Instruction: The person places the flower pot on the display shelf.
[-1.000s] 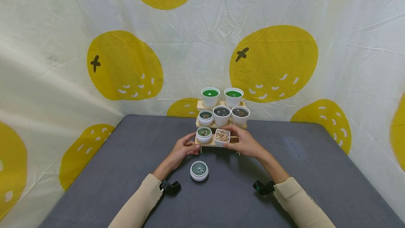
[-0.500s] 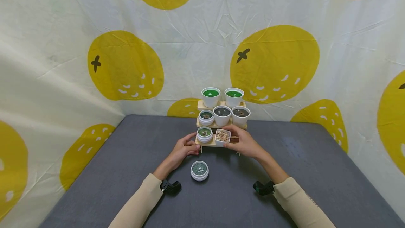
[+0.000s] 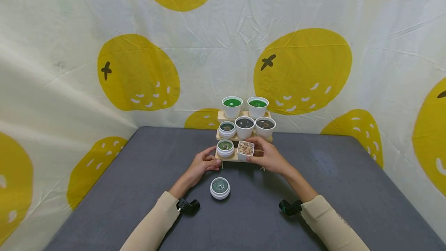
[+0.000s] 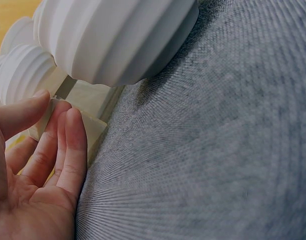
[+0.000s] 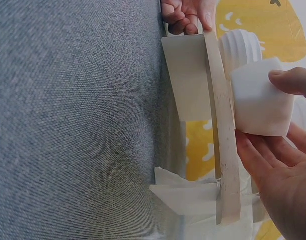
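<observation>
My left hand (image 3: 202,163) pinches the left end of the lowest step of a tiered wooden stand (image 3: 230,158), thumb against one side and fingers on the other in the left wrist view. On that step, a square white pot (image 3: 246,149) filled with pale pebbles is held by my right hand (image 3: 266,155), thumb at its near side. The right wrist view shows the pot (image 5: 260,100) upright, its base close against the wooden step (image 5: 223,130). A ribbed white pot (image 3: 225,148) with green contents stands just left of it.
On the middle step stand a small white pot (image 3: 227,129) and two white cups (image 3: 244,128) with dark contents. Two green-filled cups (image 3: 232,107) top the stand. Nearer me, another ribbed white pot (image 3: 220,189) sits on the grey table (image 3: 139,189). Behind hangs a patterned curtain (image 3: 216,69).
The square pot has shifted very slightly to the right along the lowest step with my right hand. My left hand stays in place on the stand.
</observation>
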Motion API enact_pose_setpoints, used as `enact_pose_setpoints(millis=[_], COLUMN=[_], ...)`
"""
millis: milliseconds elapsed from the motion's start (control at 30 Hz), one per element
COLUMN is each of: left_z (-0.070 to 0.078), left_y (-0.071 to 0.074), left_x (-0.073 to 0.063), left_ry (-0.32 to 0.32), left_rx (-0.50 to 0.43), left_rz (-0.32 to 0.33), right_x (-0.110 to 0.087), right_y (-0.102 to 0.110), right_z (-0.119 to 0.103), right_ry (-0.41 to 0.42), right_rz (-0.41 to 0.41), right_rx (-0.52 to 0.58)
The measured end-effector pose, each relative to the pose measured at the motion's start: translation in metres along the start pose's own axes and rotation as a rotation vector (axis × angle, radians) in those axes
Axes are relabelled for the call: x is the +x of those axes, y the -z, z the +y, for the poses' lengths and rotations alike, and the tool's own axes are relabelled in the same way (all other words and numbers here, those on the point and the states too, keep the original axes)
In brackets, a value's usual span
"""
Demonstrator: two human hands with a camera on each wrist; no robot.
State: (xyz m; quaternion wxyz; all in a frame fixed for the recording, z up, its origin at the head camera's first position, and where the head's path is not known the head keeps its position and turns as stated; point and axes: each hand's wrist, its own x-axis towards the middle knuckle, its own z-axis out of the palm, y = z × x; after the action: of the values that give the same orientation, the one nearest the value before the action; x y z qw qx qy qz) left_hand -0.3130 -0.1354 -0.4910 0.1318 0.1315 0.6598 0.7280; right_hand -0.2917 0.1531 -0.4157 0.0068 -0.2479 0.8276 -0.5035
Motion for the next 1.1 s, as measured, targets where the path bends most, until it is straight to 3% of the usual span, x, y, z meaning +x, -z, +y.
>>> enact_pose_setpoints(millis=[433,1100], left_z=[-0.0007,-0.0036], left_y=[0.0000,0.0012], left_x=[0.0008,0.0022], left_ry=[-0.001,-0.006], left_rx=[0.004,-0.004], left_rz=[0.005,0.002], right_x=[0.0011,0.0022], right_y=[-0.0027,-0.0058], right_z=[0.0021,0.0069], right_ry=[-0.027,0.005], right_rz=[0.019,0.058], right_rx=[0.011,0.011])
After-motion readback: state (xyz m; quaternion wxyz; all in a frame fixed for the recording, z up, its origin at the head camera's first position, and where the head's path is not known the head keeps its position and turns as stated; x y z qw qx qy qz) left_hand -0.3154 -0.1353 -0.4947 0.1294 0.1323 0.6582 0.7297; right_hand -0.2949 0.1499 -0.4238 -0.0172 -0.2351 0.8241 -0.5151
